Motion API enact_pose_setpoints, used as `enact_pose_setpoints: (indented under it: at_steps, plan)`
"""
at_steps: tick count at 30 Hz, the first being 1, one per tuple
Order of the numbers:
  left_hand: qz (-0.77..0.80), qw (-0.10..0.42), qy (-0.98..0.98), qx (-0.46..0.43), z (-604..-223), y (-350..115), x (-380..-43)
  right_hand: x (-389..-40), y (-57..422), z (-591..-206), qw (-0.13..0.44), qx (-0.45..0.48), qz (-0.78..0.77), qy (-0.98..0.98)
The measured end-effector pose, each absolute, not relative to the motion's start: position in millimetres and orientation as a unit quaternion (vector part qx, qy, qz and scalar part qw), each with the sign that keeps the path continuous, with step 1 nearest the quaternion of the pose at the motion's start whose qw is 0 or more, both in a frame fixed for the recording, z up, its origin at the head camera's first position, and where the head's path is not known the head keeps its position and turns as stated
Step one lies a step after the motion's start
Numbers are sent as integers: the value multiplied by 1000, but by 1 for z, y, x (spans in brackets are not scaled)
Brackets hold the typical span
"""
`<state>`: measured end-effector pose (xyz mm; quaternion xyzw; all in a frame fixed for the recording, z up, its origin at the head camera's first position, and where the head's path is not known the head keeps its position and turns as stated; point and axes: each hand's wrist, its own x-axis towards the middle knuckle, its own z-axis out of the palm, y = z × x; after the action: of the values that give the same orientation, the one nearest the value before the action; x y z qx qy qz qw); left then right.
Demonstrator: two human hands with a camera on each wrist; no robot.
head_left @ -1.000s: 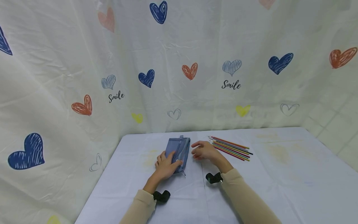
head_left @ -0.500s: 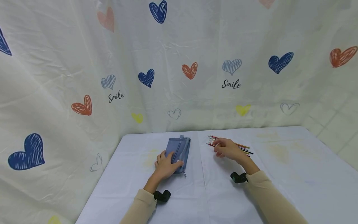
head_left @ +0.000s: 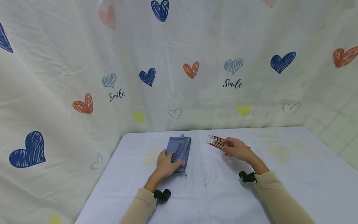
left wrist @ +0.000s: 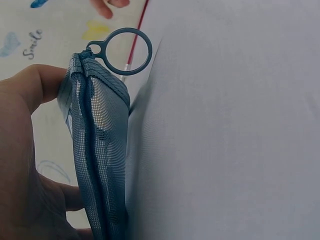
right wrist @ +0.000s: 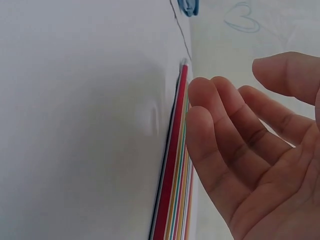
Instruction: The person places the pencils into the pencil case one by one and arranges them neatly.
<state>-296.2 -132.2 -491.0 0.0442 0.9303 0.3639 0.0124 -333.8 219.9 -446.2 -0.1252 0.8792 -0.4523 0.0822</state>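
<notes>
A blue mesh zip pouch [head_left: 181, 149] lies on the white-covered table, its ring zipper pull [left wrist: 127, 51] at the near end. My left hand [head_left: 166, 165] rests on the pouch, thumb near the zipped edge and fingers spread toward its left side. Right of the pouch, several colored pencils [head_left: 214, 143] lie side by side in a bundle, tips pointing left. My right hand [head_left: 237, 149] is over their right part and covers much of them in the head view. In the right wrist view its fingers [right wrist: 202, 130] are gently bent, fingertips right at the bundle, thumb held apart.
A white cloth with creases and faint yellowish stains covers the table [head_left: 279, 180]. Behind it hangs a pale curtain [head_left: 207, 102] printed with hearts and "Smile". Black wrist cameras [head_left: 162, 195] sit on both wrists.
My right hand has moved right, from beside the pouch to over the pencils. The left hand and the pouch stay put.
</notes>
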Motion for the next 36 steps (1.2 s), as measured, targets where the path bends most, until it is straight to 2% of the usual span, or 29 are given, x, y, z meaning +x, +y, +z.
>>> enact_pose_setpoints:
  at_steps: [9, 17, 27, 36]
  plan:
    - [336, 6, 940, 48, -492, -134, -298, -333, 228, -447, 51, -137, -365, 920]
    - [326, 1, 945, 33, -493, -134, -299, -336, 238, -447, 46, -138, -341, 929]
    - [331, 0, 943, 36, -491, -133, -298, -337, 246, -448, 7, -141, -305, 942]
    - [331, 0, 943, 39, -492, -134, -297, -343, 245, -457, 11, -145, -282, 948]
